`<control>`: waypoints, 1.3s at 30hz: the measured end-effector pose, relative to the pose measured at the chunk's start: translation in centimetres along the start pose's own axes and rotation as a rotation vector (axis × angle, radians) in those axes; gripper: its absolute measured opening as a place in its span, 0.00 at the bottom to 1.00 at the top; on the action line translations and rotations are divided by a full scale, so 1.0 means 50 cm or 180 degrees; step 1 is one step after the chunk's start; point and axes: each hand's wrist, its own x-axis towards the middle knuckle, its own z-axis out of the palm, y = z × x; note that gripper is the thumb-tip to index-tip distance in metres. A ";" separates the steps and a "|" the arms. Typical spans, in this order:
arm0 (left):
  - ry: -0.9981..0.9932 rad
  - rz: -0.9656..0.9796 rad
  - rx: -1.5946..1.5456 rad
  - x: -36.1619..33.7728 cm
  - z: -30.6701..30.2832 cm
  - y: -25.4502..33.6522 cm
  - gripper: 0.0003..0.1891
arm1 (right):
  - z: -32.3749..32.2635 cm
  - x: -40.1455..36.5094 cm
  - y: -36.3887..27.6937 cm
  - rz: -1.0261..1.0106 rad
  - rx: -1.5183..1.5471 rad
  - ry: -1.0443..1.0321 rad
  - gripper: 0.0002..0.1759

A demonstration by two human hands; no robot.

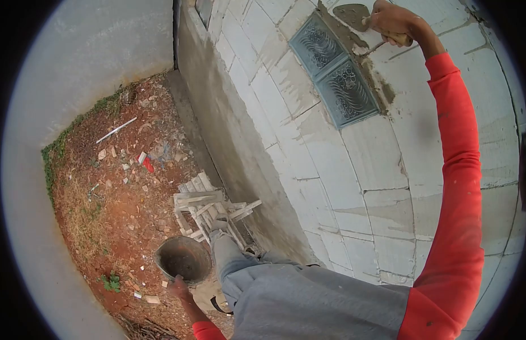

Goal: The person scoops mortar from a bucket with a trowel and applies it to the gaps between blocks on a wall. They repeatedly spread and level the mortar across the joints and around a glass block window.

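The trowel (353, 13) is gripped in the right hand (391, 20), far up by the glass blocks (334, 71). The bucket (183, 259) is held by its rim in the left hand (177, 287), near left.

Soft, even daylight falls on all I look down on: the pale block wall (387, 170) is bright without glare, the red ground (121, 187) is evenly lit, and shadows are faint, the deepest lying inside the bucket (183, 258). The fisheye lens bends the wall's joints into curves and shuts the view in a round black border. The middle is fairly sharp, while my right hand (390, 20), its grip on the trowel (353, 14), and my sleeve (461, 170) look soft and stretched near the edge.
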 end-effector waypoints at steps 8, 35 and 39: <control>-0.0164 -0.0175 -0.0356 0.053 0.029 -0.151 0.22 | 0.031 0.079 0.054 0.1131 0.3413 0.0156 0.20; -0.0757 0.0222 -0.0653 0.084 0.146 0.115 0.23 | -0.084 -0.102 -0.075 0.1046 0.1567 -0.0411 0.23; -0.1007 0.0220 -0.0889 0.076 0.137 0.098 0.23 | -0.008 -0.085 -0.077 0.1019 0.1878 -0.0706 0.24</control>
